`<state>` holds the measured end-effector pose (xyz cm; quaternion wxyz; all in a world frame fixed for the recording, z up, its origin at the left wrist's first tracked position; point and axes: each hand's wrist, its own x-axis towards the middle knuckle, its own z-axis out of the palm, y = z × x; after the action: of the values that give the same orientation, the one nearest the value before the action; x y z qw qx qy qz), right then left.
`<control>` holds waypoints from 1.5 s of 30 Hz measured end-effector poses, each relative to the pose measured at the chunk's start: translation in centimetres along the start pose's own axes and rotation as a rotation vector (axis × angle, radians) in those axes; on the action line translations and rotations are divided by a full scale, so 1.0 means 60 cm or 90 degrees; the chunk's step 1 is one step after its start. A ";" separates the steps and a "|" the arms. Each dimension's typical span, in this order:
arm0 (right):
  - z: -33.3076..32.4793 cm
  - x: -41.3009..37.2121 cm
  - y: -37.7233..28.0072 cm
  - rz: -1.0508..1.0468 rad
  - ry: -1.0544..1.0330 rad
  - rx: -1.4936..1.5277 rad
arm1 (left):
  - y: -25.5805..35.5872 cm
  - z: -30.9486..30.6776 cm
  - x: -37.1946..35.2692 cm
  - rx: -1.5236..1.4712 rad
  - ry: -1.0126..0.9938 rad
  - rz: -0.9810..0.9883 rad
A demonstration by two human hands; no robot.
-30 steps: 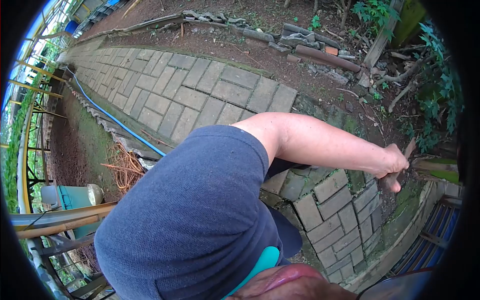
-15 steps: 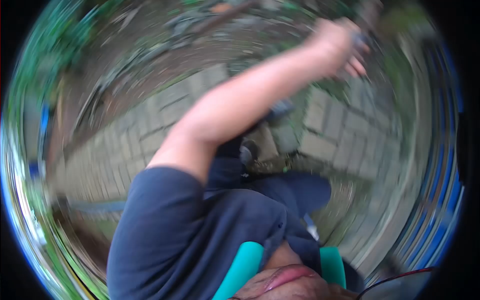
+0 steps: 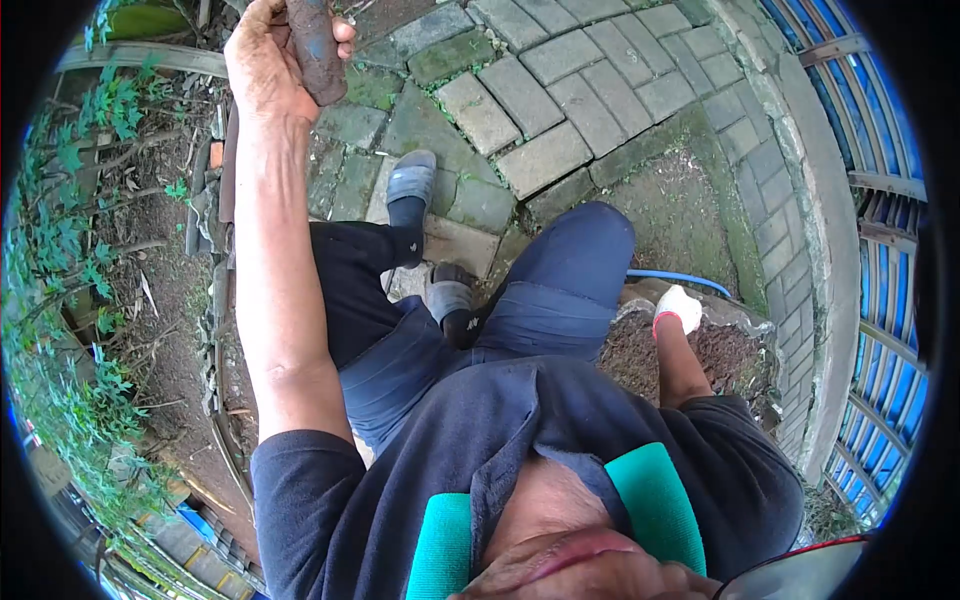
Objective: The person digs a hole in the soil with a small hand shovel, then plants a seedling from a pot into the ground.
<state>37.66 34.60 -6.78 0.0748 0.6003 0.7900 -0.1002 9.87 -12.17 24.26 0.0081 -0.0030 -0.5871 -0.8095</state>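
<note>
- Above the paving bricks point(image 3: 560, 70), the left hand point(image 3: 265, 65) is closed around a dirty tool handle point(image 3: 315, 45).
- Right hand point(image 3: 680, 308), gloved, rests on soil point(image 3: 725, 345); grip unclear.

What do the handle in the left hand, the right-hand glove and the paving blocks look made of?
Dark brown cylindrical handle in the bare left hand: wood or rusted metal, I cannot tell; rough, dirt-caked, with a bluish patch. White glove with red cuff on the right hand: knitted fabric, probably; matte, soft-looking. Grey rectangular paving blocks: likely cast concrete, weathered, moss in the joints.
</note>
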 end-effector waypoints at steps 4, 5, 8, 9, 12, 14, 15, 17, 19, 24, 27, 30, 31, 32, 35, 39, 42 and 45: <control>-0.012 -0.012 -0.010 0.018 0.009 0.000 | 0.002 0.043 -0.007 -0.023 0.075 0.007; -0.006 -0.005 -0.005 0.014 0.011 0.014 | -0.003 0.034 -0.004 -0.124 -0.113 0.028; -0.020 -0.017 -0.012 0.026 0.004 0.053 | -0.024 0.032 0.011 -0.180 -0.044 -0.052; -0.022 -0.018 -0.013 0.024 -0.006 0.050 | -0.033 0.011 0.029 -0.200 -0.047 -0.124; -0.011 -0.008 -0.006 -0.006 0.008 0.005 | -0.047 0.019 0.032 -0.340 0.118 -0.321; -0.004 0.001 0.000 -0.003 0.004 0.004 | -0.067 0.031 0.022 -0.350 0.151 -0.311; 0.002 -0.002 0.000 0.013 0.010 0.023 | -0.080 0.040 0.018 -0.357 0.163 -0.308; 0.001 -0.001 0.003 0.015 -0.003 0.028 | -0.111 0.063 0.007 -0.296 0.197 -0.287; 0.008 0.004 0.009 0.029 -0.015 0.032 | -0.127 0.110 -0.028 -0.261 0.244 -0.302; 0.021 0.011 0.010 0.068 0.008 0.033 | -0.165 0.188 -0.095 -0.067 0.095 -0.500; 0.017 0.014 -0.002 0.128 -0.007 0.007 | -0.183 0.213 -0.083 -0.070 -0.028 -0.720; 0.035 0.023 0.009 0.129 0.029 -0.068 | -0.220 0.217 -0.042 -0.082 -0.060 -0.803; 0.041 0.024 0.012 0.124 0.062 -0.087 | -0.227 0.220 -0.031 -0.094 -0.048 -0.824; 0.040 0.021 0.005 0.120 0.094 -0.101 | -0.247 0.207 -0.015 -0.190 -0.062 -0.840; 0.013 0.017 -0.022 0.160 0.045 -0.093 | -0.306 0.200 0.026 -0.120 -0.021 -0.804; 0.027 0.019 -0.011 0.167 0.055 -0.141 | -0.378 0.177 0.041 -0.044 0.063 -0.844; 0.019 0.016 -0.020 0.164 0.062 -0.121 | -0.386 0.166 0.041 0.009 0.085 -0.909; 0.012 0.020 -0.025 0.179 0.030 -0.085 | -0.370 0.165 0.029 0.061 0.047 -0.962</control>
<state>35.86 35.16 -7.63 0.1094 0.7007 0.7046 -0.0216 7.71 4.13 6.28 -0.5288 0.4277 -0.4636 -0.5679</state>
